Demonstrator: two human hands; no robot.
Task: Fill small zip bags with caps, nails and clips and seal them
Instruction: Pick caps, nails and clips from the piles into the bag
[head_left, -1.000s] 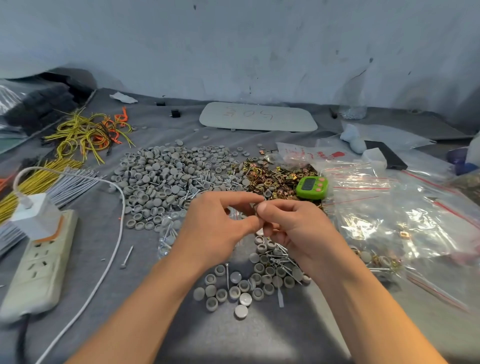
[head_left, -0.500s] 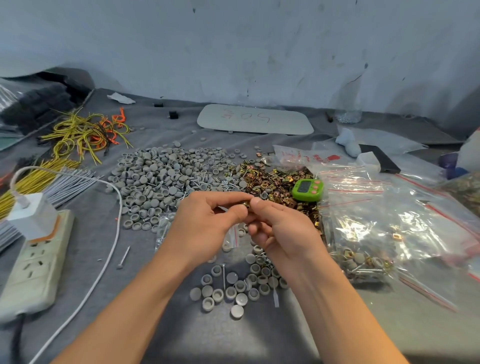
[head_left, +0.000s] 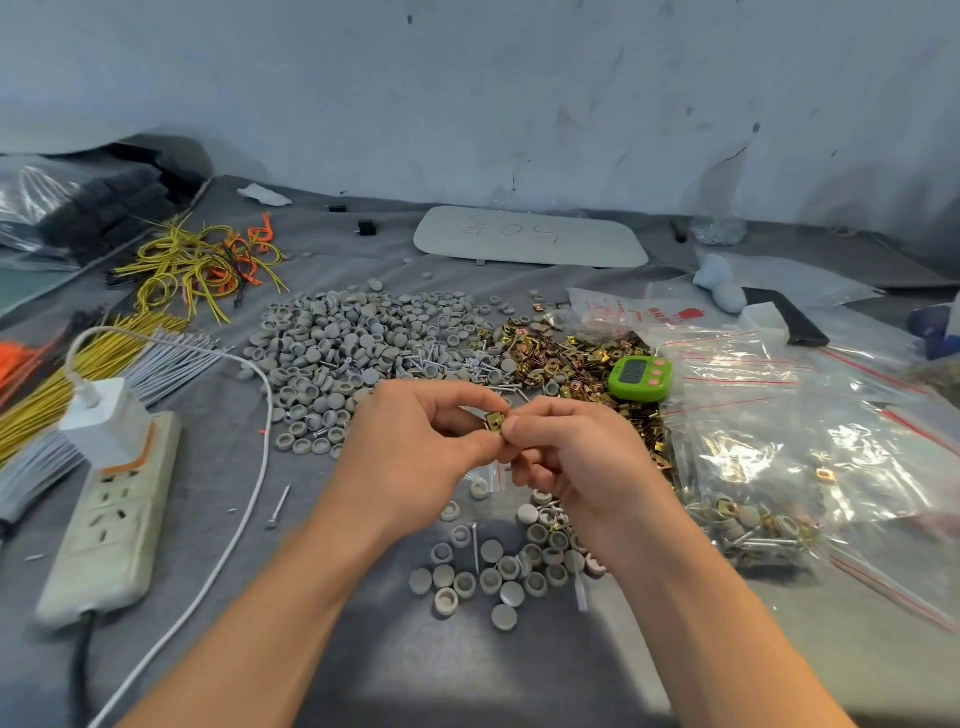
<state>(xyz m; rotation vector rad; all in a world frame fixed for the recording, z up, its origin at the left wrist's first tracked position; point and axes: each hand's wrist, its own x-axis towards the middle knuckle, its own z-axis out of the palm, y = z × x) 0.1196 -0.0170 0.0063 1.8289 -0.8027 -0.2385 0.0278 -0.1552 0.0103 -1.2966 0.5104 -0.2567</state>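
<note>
Your left hand (head_left: 415, 447) and right hand (head_left: 576, 457) both pinched one brass clip (head_left: 494, 423), loose grey caps (head_left: 488, 571) below, on the bench (head_left: 441, 675).

Two bare forearms reach forward from below; the left hand (head_left: 415, 452) and right hand (head_left: 582, 457) meet fingertip to fingertip, both pinching one small brass clip (head_left: 493, 423)

Held clip (head_left: 494, 423): yellow-plated metal, shiny. Heap of caps (head_left: 353, 343) left of timer (head_left: 640, 378): grey plastic, matt, smooth. Casing of timer: green plastic, glossy. Stacked zip bags (head_left: 779, 441) right of timer: clear plastic film, glossy, creased. Work surface (head_left: 467, 675): grey cloth, matt.
</note>
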